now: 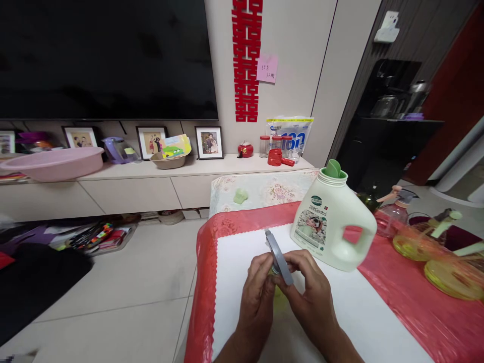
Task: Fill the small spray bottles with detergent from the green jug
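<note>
Bench (234,282) space fills the lower middle of the frame, spread with a red cover (206,252) and a white sheet (355,322). Nearest, at lower centre, the left hand (257,297) and right hand (312,290) meet, fingers of both grasping a grey curved piece (278,256). It stands tilted above the sheet, its narrow end toward the upper left; a yellow-green see-through body (280,302) shows below it, mostly hidden by the hands.

Just beyond the right hand, right of centre, a pale green jug (333,222) stands upright with a green spout (334,169) in its open mouth. At the right edge are a pinkish spray bottle (395,217) and yellow see-through vessels (454,277), somewhat blurred. Farther back, at centre, a small pale green object (240,196) lies on a flowered cloth (282,191).

Behind, a low cabinet (132,194) carries a pink basin (56,164) at left, framed photos (209,142) and red-lidded jars (264,146). Farthest, a dark television (106,55) fills the upper left, beside red paper cutouts (246,65).
</note>
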Tool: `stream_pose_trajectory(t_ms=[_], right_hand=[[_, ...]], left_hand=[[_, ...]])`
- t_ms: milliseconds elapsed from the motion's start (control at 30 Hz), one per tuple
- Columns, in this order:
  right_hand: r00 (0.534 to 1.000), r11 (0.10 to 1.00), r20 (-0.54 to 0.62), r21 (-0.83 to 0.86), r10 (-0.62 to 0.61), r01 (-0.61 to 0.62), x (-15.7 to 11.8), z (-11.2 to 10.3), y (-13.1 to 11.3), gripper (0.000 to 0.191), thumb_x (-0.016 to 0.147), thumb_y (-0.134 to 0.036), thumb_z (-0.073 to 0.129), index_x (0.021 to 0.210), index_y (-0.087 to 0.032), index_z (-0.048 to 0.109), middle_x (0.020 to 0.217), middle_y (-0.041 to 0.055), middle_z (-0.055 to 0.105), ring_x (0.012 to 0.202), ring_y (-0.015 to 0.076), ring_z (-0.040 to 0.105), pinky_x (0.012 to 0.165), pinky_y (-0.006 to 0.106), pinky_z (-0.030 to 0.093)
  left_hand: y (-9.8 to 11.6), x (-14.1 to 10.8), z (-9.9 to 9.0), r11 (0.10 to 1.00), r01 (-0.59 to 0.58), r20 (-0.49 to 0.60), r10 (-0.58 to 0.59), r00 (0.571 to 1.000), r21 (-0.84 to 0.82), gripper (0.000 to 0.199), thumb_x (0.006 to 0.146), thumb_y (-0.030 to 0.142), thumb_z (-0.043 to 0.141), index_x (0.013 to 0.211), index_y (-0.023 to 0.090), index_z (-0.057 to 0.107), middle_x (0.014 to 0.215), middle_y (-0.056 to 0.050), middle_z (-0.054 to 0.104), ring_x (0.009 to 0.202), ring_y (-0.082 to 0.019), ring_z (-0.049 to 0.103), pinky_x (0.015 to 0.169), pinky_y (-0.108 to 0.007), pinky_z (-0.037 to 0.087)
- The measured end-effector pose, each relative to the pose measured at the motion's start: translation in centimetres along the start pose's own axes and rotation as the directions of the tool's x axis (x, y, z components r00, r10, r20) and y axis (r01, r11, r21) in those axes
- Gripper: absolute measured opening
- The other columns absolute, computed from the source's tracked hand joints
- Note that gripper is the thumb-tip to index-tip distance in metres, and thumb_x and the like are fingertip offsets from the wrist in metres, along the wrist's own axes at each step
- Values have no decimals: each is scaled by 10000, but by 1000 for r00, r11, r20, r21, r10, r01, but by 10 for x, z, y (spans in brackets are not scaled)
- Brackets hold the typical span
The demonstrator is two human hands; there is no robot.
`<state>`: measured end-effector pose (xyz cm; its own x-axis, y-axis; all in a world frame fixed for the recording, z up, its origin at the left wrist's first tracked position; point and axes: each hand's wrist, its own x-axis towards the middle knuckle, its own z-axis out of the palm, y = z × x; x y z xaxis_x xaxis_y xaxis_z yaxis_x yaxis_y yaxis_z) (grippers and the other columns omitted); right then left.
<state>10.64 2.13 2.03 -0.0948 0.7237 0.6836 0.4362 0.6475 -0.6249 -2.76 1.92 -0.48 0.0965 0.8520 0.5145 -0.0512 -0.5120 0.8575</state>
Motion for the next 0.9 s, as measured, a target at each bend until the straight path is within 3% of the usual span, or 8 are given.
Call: stream_pose_trajectory(t_ms=[200,433,567,700,800,900], right_hand=[[998,997,31,51,54,-56,1,-2,0,153,959,-252,636,1087,-198,572,978,-8,528,857,71,512,733,152,456],[976,995,206,59,69,-83,6,-13,-4,256,1060,-268,453,1277,-227,583,1088,30,506,959,74,516,845,146,458],[992,998,120,54,32,-38,5,-9,-1,199,1016,-226,524,1199,-218,602,1021,10,513,857,60,509,752,142,442],[998,998,37,45,48,-50,1,-2,2,144,959,-190,587,1102,-202,576,960,-7,503,798,61,481,711,155,431],[997,996,38,47,69,-71,1,-2,1,115,951,-194,602,1060,-198,567,950,-11,503,796,63,481,695,158,434],[992,996,96,40,75,-79,3,-7,-2,159,983,-237,587,1140,-212,589,961,-8,513,814,62,491,722,162,439]], left_hand=[[-8,-4,0,994,-58,20,57,998,88,423,1000,210,442,1395,356,476,1299,-74,520,1227,-232,501,1047,-415,439],[-5,-3,2,997,-31,5,30,1000,78,412,1001,182,434,1363,373,480,1275,-41,511,1222,-193,494,1068,-369,409],[-1,-1,2,995,-2,24,0,1000,98,392,1006,208,423,1362,359,487,1276,-54,510,1217,-210,494,1051,-389,414],[-1,0,2,988,-63,24,60,998,143,370,982,246,481,1346,313,490,1254,-75,541,1188,-241,512,1016,-414,429],[-2,0,3,987,-53,7,53,999,154,326,972,258,509,1295,296,525,1213,-76,575,1140,-247,545,980,-413,448],[-3,0,4,988,-58,-12,60,998,144,346,982,257,488,1325,297,508,1224,-80,578,1142,-247,554,981,-417,449]])
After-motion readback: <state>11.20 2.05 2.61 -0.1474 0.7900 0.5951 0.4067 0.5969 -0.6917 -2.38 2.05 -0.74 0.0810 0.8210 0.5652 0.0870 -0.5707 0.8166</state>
